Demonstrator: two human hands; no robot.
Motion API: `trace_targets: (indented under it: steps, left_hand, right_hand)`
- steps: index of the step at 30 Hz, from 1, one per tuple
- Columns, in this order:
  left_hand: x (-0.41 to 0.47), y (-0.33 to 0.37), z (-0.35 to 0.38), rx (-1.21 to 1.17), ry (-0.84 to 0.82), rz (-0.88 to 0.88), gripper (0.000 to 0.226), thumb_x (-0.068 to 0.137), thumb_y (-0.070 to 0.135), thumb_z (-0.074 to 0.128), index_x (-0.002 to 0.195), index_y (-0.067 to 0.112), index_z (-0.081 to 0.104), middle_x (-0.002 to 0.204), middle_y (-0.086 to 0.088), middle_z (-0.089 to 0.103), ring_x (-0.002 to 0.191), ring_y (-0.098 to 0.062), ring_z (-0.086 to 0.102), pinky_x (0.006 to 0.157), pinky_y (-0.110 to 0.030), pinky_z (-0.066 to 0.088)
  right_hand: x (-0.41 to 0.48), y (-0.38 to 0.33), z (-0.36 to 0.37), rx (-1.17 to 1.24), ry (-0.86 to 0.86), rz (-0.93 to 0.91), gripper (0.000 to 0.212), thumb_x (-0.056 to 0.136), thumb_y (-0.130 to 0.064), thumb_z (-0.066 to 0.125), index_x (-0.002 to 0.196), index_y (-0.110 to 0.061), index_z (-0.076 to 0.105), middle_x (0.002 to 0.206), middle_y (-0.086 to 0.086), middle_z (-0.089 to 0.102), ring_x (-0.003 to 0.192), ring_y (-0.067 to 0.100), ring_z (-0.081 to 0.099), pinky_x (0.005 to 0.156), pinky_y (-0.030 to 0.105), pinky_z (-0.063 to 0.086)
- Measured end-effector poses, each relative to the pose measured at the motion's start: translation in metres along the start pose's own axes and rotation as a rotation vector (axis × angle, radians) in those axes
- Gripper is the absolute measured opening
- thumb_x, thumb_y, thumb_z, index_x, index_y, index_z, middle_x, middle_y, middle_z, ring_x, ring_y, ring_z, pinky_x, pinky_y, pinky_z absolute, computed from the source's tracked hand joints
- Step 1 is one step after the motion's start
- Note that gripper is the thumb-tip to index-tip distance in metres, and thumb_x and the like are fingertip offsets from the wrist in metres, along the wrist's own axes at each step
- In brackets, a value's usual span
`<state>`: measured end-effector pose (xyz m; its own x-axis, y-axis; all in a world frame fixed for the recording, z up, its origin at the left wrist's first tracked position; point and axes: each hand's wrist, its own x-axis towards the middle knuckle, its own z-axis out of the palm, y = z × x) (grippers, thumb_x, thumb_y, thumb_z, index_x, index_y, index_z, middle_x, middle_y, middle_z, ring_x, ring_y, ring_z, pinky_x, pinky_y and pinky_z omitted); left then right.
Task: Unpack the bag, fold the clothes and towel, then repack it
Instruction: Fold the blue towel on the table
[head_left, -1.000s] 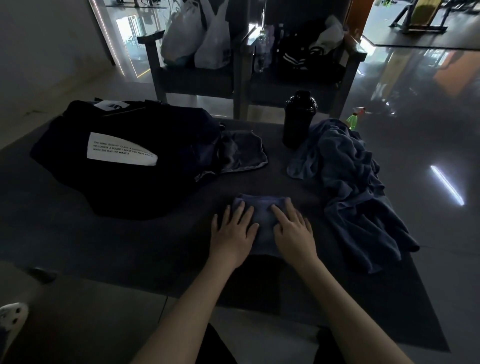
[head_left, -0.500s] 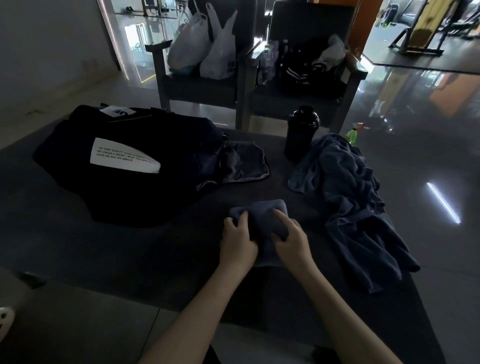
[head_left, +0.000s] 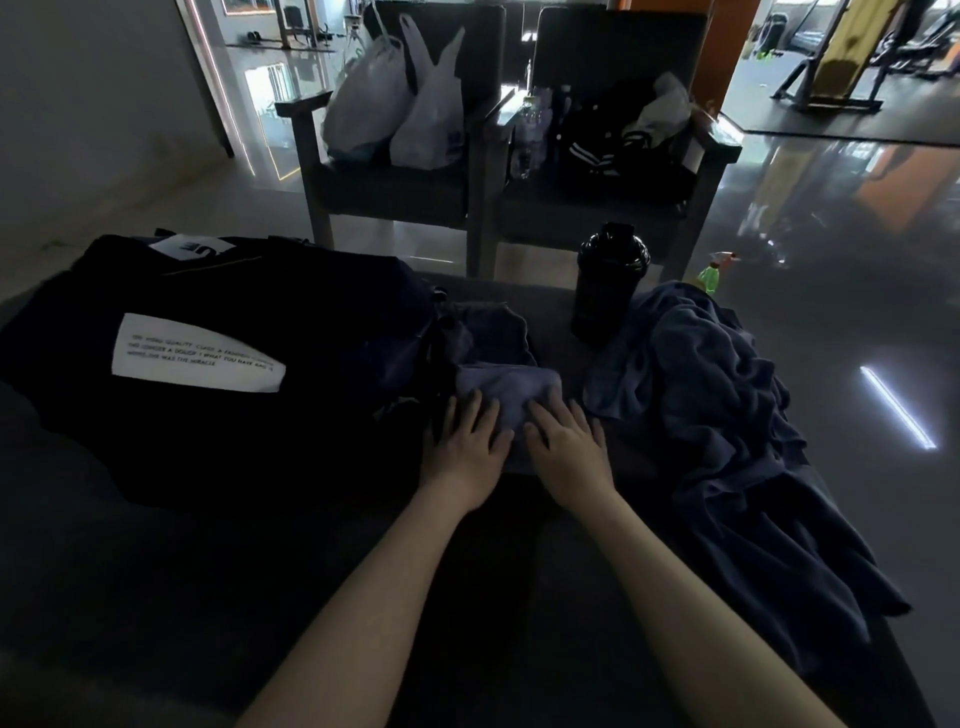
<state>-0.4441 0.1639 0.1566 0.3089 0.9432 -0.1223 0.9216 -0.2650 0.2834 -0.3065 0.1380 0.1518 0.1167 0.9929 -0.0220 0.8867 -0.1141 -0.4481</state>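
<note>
Near the middle of the bench (head_left: 156, 597), pressing the folded cloth (head_left: 506, 387) flat under left hand (head_left: 465, 447) and right hand (head_left: 569, 449), fingers (head_left: 543, 415) straight, slightly spread, bag (head_left: 234, 441) touching leftward, nearer the left hand.

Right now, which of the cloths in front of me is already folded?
The small blue cloth, pressed flat under the left hand and right hand. The big blue towel to its right lies crumpled; the grey garment behind it lies loose.
</note>
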Motion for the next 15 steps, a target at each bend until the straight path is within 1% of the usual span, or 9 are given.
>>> trace_targets:
  steps: [2, 4, 8, 10, 12, 14, 15]
  left_hand:
    - [0.002, -0.003, 0.009, 0.010, 0.027, -0.009, 0.056, 0.101, 0.047, 0.014, 0.153, 0.027, 0.005, 0.161, 0.003, -0.005, 0.147, -0.024, -0.007, 0.118, -0.046, 0.003]
    - [0.003, -0.003, 0.010, 0.049, 0.036, -0.012, 0.056, 0.101, 0.048, 0.013, 0.153, 0.028, 0.003, 0.161, 0.003, -0.005, 0.147, -0.024, -0.007, 0.118, -0.046, 0.000]
    - [-0.003, 0.003, 0.002, 0.080, -0.025, -0.046, 0.056, 0.101, 0.048, 0.011, 0.152, 0.029, -0.001, 0.160, 0.004, -0.010, 0.147, -0.023, -0.010, 0.118, -0.048, -0.003]
    - [-0.009, 0.004, -0.001, 0.093, -0.047, -0.051, 0.056, 0.101, 0.049, 0.011, 0.152, 0.029, -0.001, 0.160, 0.004, -0.010, 0.147, -0.023, -0.012, 0.117, -0.049, -0.005]
    - [-0.016, 0.002, -0.002, 0.065, -0.054, -0.030, 0.057, 0.101, 0.049, 0.014, 0.153, 0.028, 0.002, 0.161, 0.005, -0.008, 0.147, -0.021, -0.012, 0.118, -0.049, -0.005]
    - [-0.027, 0.002, -0.001, 0.023, -0.022, 0.021, 0.058, 0.101, 0.047, 0.020, 0.153, 0.025, 0.007, 0.161, 0.007, -0.003, 0.147, -0.019, -0.011, 0.118, -0.048, -0.004]
    - [-0.034, 0.004, 0.000, 0.002, 0.012, 0.047, 0.057, 0.101, 0.046, 0.024, 0.153, 0.024, 0.011, 0.161, 0.007, 0.000, 0.147, -0.018, -0.010, 0.119, -0.047, -0.003]
  right_hand:
    - [0.001, 0.005, 0.003, -0.018, -0.026, 0.008, 0.049, 0.101, -0.043, 0.023, 0.149, -0.034, 0.022, 0.160, -0.009, -0.002, 0.147, 0.018, -0.002, 0.117, 0.042, 0.000]
    - [0.000, 0.005, 0.002, -0.004, -0.044, 0.007, 0.049, 0.101, -0.044, 0.021, 0.149, -0.034, 0.019, 0.160, -0.010, -0.003, 0.147, 0.019, -0.002, 0.117, 0.044, -0.001]
    - [-0.010, -0.001, -0.007, -0.002, -0.101, 0.028, 0.051, 0.101, -0.046, 0.021, 0.150, -0.034, 0.015, 0.160, -0.010, -0.006, 0.147, 0.021, -0.001, 0.117, 0.049, -0.001]
    - [-0.029, 0.000, -0.014, -0.082, -0.033, 0.034, 0.053, 0.100, -0.046, 0.023, 0.150, -0.033, 0.014, 0.160, -0.011, -0.001, 0.147, 0.020, 0.000, 0.116, 0.052, -0.003]
    - [-0.056, 0.009, -0.024, -0.177, 0.098, 0.080, 0.054, 0.100, -0.045, 0.029, 0.150, -0.030, 0.016, 0.159, -0.011, 0.005, 0.147, 0.020, 0.003, 0.114, 0.056, -0.004]
    - [-0.083, 0.025, -0.034, -0.263, 0.167, 0.176, 0.058, 0.098, -0.044, 0.035, 0.151, -0.028, 0.014, 0.160, -0.009, 0.002, 0.147, 0.023, 0.001, 0.111, 0.061, -0.004]
    - [-0.095, 0.036, -0.039, -0.296, 0.163, 0.239, 0.060, 0.098, -0.044, 0.035, 0.151, -0.027, 0.012, 0.160, -0.007, -0.002, 0.147, 0.026, -0.001, 0.110, 0.063, -0.004]
